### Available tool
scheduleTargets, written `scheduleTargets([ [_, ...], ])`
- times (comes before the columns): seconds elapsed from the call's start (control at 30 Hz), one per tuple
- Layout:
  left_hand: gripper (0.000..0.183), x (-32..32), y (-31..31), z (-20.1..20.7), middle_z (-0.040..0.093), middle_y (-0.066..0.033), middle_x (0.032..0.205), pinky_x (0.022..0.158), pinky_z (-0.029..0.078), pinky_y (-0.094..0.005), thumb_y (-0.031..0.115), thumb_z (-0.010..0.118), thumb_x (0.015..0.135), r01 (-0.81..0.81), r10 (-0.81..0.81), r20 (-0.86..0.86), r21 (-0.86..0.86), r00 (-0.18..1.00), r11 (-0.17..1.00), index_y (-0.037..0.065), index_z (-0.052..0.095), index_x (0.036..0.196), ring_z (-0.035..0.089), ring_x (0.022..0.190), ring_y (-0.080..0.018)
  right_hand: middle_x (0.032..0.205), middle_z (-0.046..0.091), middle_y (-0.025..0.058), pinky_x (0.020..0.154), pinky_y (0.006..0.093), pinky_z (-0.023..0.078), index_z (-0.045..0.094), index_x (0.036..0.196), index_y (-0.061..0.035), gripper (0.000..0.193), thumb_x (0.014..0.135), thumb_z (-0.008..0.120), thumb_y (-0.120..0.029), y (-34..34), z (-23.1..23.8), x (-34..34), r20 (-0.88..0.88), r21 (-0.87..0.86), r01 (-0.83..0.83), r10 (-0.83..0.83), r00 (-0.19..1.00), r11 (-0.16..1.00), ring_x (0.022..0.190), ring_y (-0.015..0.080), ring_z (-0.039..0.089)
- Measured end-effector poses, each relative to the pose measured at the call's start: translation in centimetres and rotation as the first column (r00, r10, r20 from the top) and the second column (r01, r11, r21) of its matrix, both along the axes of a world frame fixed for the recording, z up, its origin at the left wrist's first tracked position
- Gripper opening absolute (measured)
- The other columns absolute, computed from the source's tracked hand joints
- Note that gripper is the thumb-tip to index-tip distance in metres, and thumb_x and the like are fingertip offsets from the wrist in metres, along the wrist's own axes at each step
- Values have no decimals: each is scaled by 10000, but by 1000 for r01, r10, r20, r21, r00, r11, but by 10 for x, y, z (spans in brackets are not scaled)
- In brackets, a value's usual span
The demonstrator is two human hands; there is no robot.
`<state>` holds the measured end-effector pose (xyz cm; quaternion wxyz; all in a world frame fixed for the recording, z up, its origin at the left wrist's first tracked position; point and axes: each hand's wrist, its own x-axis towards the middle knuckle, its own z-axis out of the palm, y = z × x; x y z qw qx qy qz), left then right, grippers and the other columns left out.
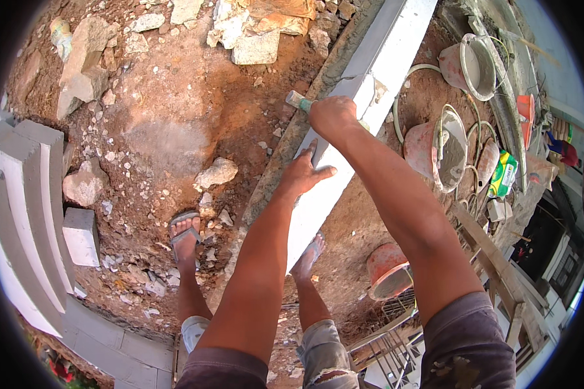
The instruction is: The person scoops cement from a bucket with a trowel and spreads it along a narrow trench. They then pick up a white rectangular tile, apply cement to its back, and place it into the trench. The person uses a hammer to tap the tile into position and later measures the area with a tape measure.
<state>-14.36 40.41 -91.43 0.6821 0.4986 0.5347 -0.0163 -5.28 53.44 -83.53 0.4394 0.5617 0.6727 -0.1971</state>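
A white lightweight concrete block lies on a grey mortar-covered footing, in line with another pale block farther off. My left hand rests on the near block's top and left edge, thumb stretched away from the fingers. Just beyond it, my right hand is closed round a tool with a pale and green handle. The tool's other end is hidden by my hand. Grey mortar shows at the joint between the blocks, beside my right hand.
Buckets with grey mortar stand at the right, near a hose and a green-yellow packet. Another bucket is nearer. Stacked blocks stand left; stones litter the soil by my feet.
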Motion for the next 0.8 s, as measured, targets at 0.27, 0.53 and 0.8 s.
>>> scheduleTargets([
  [0.27,1140,7,-6,-15,489,-273,1463,1095,431,-408,511,826,733,-90,89,59,12,994,996,23,234,1576,518,1335,-370,1078,696,263,902,486,526,441,1492,-96,655,956,619,-427,-128,54,80,-686,103,737,-489,539,668,1033,398,687],
  [0.53,1008,16,-8,0,639,-225,1278,994,493,-380,465,840,746,-115,115,11,4,993,993,-26,378,1495,629,1166,-298,1125,654,283,840,501,546,405,1425,8,613,949,660,-283,-243,44,54,-865,298,946,-384,324,128,993,454,674],
  [0.8,876,30,3,-4,673,-214,1229,962,508,-374,327,845,784,-227,220,85,90,972,970,-51,431,1457,652,1131,-263,980,692,285,798,528,527,415,1412,-67,521,967,593,-272,-210,33,84,-790,59,991,-601,117,116,918,475,671],
])
